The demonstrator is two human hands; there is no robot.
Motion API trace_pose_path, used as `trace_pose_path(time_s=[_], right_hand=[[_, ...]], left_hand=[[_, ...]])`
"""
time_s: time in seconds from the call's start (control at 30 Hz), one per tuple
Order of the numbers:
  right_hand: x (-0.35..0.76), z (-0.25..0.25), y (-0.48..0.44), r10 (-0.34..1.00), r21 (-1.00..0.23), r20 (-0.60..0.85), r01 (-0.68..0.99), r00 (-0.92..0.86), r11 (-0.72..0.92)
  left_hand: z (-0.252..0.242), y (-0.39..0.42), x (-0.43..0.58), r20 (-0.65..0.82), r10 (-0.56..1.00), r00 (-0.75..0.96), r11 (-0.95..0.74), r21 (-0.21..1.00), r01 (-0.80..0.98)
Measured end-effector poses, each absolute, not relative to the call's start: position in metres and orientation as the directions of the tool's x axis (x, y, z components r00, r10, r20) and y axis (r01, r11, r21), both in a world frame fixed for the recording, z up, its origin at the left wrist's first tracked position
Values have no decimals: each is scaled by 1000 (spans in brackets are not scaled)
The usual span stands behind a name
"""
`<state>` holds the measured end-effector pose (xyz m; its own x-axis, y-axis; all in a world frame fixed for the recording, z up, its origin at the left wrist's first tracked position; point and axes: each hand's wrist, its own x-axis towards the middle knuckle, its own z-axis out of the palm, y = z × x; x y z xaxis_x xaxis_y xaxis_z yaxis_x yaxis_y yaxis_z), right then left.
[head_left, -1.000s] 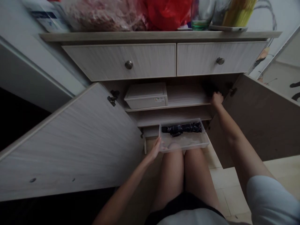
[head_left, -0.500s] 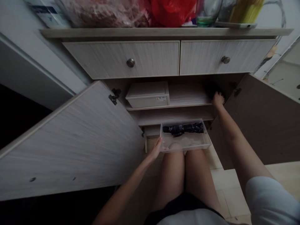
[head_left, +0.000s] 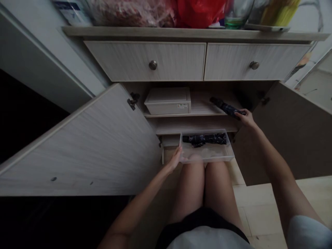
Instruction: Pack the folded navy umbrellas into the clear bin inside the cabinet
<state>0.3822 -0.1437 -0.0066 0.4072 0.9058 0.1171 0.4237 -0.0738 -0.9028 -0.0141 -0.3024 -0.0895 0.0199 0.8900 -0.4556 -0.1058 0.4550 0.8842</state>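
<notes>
Over the cabinet's lower shelf [head_left: 204,105], our right hand [head_left: 246,118] has its fingers closed on the end of a folded dark umbrella [head_left: 226,108], whose long axis runs back and left, while our left hand [head_left: 174,159] lies open against a clear plastic tray [head_left: 207,159] holding a second umbrella [head_left: 204,139].

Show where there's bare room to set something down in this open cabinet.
Bare shelf lies between the white lidded box and the folded umbrella in the right hand. The clear tray is free in front of its dark umbrella. Crowded: the tray's back edge.

Cabinet shelf [head_left: 203,107], white plastic lidded box [head_left: 167,101]
</notes>
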Motion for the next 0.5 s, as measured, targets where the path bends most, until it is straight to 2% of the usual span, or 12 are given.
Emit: trace_pose_path(time_s=[0.13,0.27,0.37,0.5], right_hand=[[377,-1,-196,989,-934,137,340,59,109],[371,11,-238,972,-930,98,328,-214,166],[363,12,-252,928,-922,53,338,-369,187],[345,-3,-257,872,-859,62,418,-486,294]], left_hand=[[-87,-303,-12,-452,892,11,451,889,-73],[-86,-304,-14,-436,900,30,437,899,-42],[-88,-305,-15,-435,900,36,436,898,-51],[-89,-305,-15,-410,910,54,414,906,-89]])
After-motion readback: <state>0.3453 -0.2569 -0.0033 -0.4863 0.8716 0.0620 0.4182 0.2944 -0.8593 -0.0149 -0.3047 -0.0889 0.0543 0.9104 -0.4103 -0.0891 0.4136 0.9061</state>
